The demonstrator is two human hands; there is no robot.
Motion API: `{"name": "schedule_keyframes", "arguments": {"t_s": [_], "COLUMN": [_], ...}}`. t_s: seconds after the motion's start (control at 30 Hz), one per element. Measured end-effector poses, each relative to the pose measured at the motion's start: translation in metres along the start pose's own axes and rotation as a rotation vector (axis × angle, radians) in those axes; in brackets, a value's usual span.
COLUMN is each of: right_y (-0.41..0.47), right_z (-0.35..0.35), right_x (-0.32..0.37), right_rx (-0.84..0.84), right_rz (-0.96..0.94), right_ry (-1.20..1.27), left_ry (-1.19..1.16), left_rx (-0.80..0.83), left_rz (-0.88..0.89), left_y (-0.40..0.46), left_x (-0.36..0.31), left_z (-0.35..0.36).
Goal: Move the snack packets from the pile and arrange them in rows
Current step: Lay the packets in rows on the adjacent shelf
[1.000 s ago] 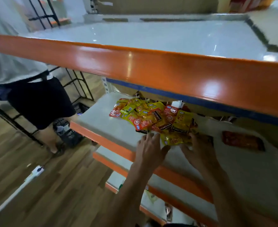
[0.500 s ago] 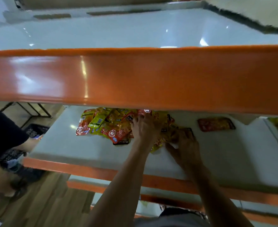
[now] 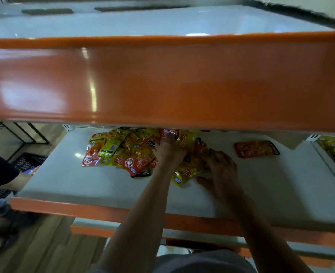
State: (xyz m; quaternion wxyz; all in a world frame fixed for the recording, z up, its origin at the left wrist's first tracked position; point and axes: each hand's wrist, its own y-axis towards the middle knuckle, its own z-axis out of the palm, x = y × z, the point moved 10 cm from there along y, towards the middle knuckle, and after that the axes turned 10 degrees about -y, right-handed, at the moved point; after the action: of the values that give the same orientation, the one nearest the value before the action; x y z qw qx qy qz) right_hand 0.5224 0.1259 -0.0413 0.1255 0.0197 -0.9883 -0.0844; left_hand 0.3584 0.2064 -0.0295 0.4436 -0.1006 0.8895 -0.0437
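shop | orange-edged shelving (image 3: 162, 85); snack packets (image 3: 127, 152); crate (image 3: 26, 161)

head view | worn high, facing forward and down | close behind orange upper shelf edge (image 3: 162, 85) | looks under it onto white lower shelf (image 3: 103, 186) | single view

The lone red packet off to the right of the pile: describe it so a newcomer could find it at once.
Start at the white shelf under the wide orange beam. Right of the heaped pile of snack packets, past the right hand, one red-orange packet lies flat. It alone touches no other packet, with bare shelf all around it.
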Motion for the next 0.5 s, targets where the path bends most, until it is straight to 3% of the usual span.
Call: {"name": "schedule_keyframes", "arguments": {"t_s": [0.1,0.27,0.37,0.5], "right_y": [0.002,0.006,0.007,0.012], "right_z": [0.004,0.004,0.003,0.005], "right_x": [0.016,0.039,0.041,0.050], "right_rx": [-0.022,0.024,0.010,0.136], "right_rz": [-0.114,-0.149,-0.143,-0.165], "right_ry": [-0.003,-0.065,-0.082,-0.193], "left_ry": [-0.199,-0.625,-0.764,-0.864], "left_rx": [0.056,0.139,0.166,0.219], "left_rz": [0.021,-0.039,-0.089,-0.154], "left_y": [0.002,-0.007,-0.015,-0.027], "left_x": [0.007,0.021,0.035,0.055], "left_z": [-0.001,-0.011,-0.019,-0.030]}}
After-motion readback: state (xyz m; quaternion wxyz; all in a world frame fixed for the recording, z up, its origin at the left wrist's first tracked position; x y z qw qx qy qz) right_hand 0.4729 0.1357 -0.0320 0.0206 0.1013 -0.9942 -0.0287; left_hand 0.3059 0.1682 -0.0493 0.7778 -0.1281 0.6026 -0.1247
